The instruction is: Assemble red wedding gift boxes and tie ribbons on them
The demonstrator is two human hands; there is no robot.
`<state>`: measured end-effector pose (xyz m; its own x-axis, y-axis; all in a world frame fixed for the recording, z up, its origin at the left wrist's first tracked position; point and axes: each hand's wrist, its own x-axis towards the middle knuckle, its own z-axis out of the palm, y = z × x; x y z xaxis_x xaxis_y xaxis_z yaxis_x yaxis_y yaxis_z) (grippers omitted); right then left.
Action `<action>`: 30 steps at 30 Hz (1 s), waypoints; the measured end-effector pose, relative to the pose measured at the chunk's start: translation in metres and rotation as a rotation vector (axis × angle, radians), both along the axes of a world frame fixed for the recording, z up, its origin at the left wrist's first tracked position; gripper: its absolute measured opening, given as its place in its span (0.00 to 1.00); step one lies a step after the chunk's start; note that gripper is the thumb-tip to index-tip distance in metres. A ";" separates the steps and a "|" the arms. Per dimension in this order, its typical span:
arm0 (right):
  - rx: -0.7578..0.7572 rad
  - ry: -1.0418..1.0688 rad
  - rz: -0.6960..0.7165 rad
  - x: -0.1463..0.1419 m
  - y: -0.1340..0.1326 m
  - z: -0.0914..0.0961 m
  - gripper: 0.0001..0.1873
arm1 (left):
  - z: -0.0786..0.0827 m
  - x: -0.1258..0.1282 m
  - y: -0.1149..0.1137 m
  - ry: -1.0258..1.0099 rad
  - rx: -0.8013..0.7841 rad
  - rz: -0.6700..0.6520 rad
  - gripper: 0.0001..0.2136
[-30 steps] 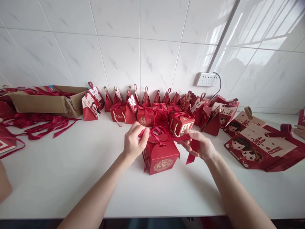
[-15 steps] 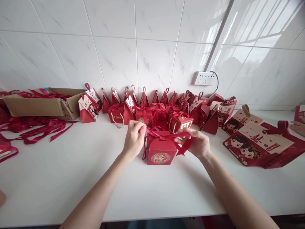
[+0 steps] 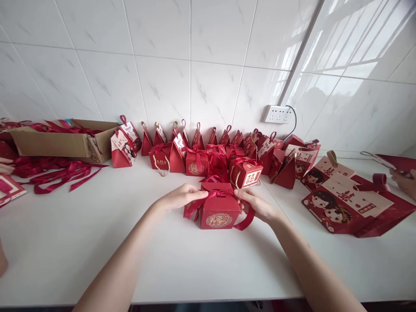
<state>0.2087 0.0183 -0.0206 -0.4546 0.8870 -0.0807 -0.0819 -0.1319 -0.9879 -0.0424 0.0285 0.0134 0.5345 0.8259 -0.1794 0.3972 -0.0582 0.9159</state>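
A small red gift box [image 3: 219,219] with a gold round emblem stands upright on the white table in front of me. Red ribbon [image 3: 224,193] runs across its top through the slot in the lid, with tails hanging at both sides. My left hand [image 3: 180,197] is closed at the upper left corner, thumb and fingers pinching the ribbon there. At the upper right, my right hand [image 3: 258,205] also pinches the ribbon, its fingers partly hidden by the box. A ribbon tail [image 3: 246,220] curls down below my right hand.
Several finished red boxes [image 3: 196,164] line the wall behind. At left is a cardboard carton [image 3: 52,145] of ribbons, with loose ribbons [image 3: 61,173] before it. Flat printed boxes [image 3: 344,203] lie at right. Other people's hands show at the left and right [image 3: 404,182] edges.
Both hands have moved down to the box's upper sides. The ribbon that was held raised above the lid now lies close against it, with tails at the left too.
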 end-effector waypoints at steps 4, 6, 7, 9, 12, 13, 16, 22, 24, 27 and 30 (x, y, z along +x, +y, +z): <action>-0.010 0.052 0.011 0.000 0.003 0.000 0.24 | 0.003 -0.002 0.000 -0.063 0.023 -0.021 0.22; -0.008 0.068 0.015 0.002 0.006 -0.001 0.24 | 0.001 -0.004 0.003 -0.104 0.025 -0.043 0.22; -0.006 0.067 0.022 0.003 0.007 -0.001 0.23 | -0.001 -0.006 0.004 -0.113 0.019 -0.062 0.22; -0.005 0.061 0.045 0.006 0.008 -0.003 0.23 | -0.005 -0.009 0.008 -0.114 -0.019 -0.114 0.23; -0.007 0.070 0.093 0.010 0.010 -0.008 0.23 | -0.012 -0.011 0.013 -0.127 -0.096 -0.161 0.23; -0.008 0.076 0.108 0.010 0.011 -0.009 0.24 | -0.014 -0.011 0.014 -0.143 -0.116 -0.165 0.23; -0.002 0.087 0.137 0.012 0.012 -0.012 0.24 | -0.018 -0.010 0.015 -0.199 -0.155 -0.177 0.23; 0.026 0.094 0.185 0.014 0.014 -0.014 0.25 | -0.021 -0.010 0.016 -0.236 -0.175 -0.203 0.25; 0.036 0.092 0.195 0.016 0.015 -0.013 0.26 | -0.021 -0.010 0.017 -0.241 -0.170 -0.206 0.25; 0.047 0.082 0.200 0.019 0.015 -0.014 0.25 | -0.022 -0.010 0.017 -0.250 -0.157 -0.201 0.25; 0.051 0.066 0.189 0.021 0.015 -0.015 0.25 | -0.023 -0.009 0.016 -0.258 -0.143 -0.191 0.25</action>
